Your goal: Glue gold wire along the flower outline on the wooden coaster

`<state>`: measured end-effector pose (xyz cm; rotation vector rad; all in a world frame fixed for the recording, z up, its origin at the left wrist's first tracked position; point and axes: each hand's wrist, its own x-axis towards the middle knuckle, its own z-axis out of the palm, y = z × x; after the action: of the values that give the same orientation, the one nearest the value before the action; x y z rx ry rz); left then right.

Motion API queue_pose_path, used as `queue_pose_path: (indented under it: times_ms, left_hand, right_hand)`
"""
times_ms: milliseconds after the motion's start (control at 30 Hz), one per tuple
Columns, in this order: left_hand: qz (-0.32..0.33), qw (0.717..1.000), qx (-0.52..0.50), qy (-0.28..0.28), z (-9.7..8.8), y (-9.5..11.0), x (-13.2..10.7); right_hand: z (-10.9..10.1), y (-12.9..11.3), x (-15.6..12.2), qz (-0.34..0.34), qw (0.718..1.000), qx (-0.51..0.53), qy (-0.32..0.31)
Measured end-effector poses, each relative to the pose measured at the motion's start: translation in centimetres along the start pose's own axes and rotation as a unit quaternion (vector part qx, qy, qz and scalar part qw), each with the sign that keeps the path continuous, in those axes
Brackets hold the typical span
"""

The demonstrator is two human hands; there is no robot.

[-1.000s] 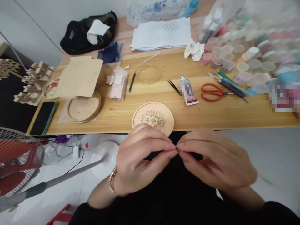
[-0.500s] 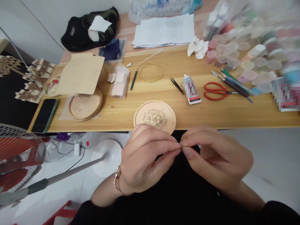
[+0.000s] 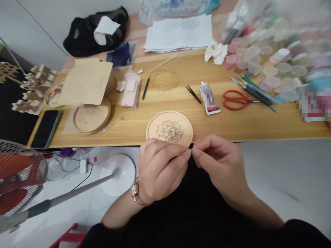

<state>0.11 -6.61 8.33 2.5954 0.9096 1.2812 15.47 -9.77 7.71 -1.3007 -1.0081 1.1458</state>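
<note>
My left hand (image 3: 161, 168), with a watch on its wrist, is closed in a pinch above the table's front edge. Its fingertips almost meet those of my right hand (image 3: 219, 160), which pinches as well. Between them is a thin gold wire, mostly hidden by the fingers and barely visible. Just behind my left hand lies a round wooden plate (image 3: 169, 130) with a flower outline drawn on it; my knuckles cover its near rim. Farther back on the table rests a loose coil of gold wire (image 3: 164, 80).
Right of the plate are black tweezers (image 3: 193, 94), a glue tube (image 3: 210, 99) and red-handled scissors (image 3: 236, 100). Several small paint pots (image 3: 272, 72) crowd the far right. At left lie a phone (image 3: 46, 129), stacked wooden plates (image 3: 91, 117) and a sheet of card (image 3: 86, 82).
Both hands have shifted slightly left and up in view, still fingertip to fingertip. My left hand has turned so the watch face shows. The table view has moved slightly left.
</note>
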Motion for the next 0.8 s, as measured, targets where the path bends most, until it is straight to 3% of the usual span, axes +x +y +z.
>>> queue_pose_path:
  times_ms: [167,300,367,467,500,567,600,633,733,800]
  left_hand:
    - [0.027,0.998,0.054,0.008,1.7,-0.7,-0.9]
    - [0.025,0.998,0.054,-0.002,2.6,-1.3,-1.6]
    - [-0.014,0.999,0.034,-0.019,2.5,-1.7,-1.8]
    - [-0.099,0.994,-0.021,-0.037,1.8,-2.6,-2.3]
    - [-0.127,0.99,-0.036,-0.039,1.5,-2.9,-2.6]
    - [-0.176,0.982,-0.052,-0.037,0.7,-3.3,-3.5]
    - [-0.197,0.978,-0.053,-0.036,0.3,-3.4,-4.0]
    - [-0.219,0.974,-0.05,-0.031,-0.2,-3.4,-4.7]
    - [-0.303,0.949,-0.085,-0.023,-1.5,-3.0,-6.7]
    - [-0.345,0.925,-0.151,-0.051,-2.1,-2.4,-7.7]
  right_hand:
    - [0.2,2.4,1.5,0.129,0.988,0.088,-0.017]
    - [0.2,2.9,2.2,0.16,0.983,0.08,-0.042]
    - [-0.3,2.9,2.6,0.146,0.985,0.012,-0.089]
    - [-2.0,2.9,4.4,0.049,0.969,-0.213,-0.112]
    - [-2.8,3.0,5.4,-0.007,0.95,-0.306,-0.06]
    - [-4.6,3.0,8.0,-0.04,0.928,-0.37,0.022]
    - [-5.5,2.9,9.5,-0.06,0.909,-0.409,0.047]
    - [-6.4,2.8,11.0,-0.102,0.851,-0.513,0.058]
    - [-8.7,1.9,14.8,-0.188,0.628,-0.753,-0.047]
    - [-9.6,1.2,16.4,-0.208,0.591,-0.773,-0.1]
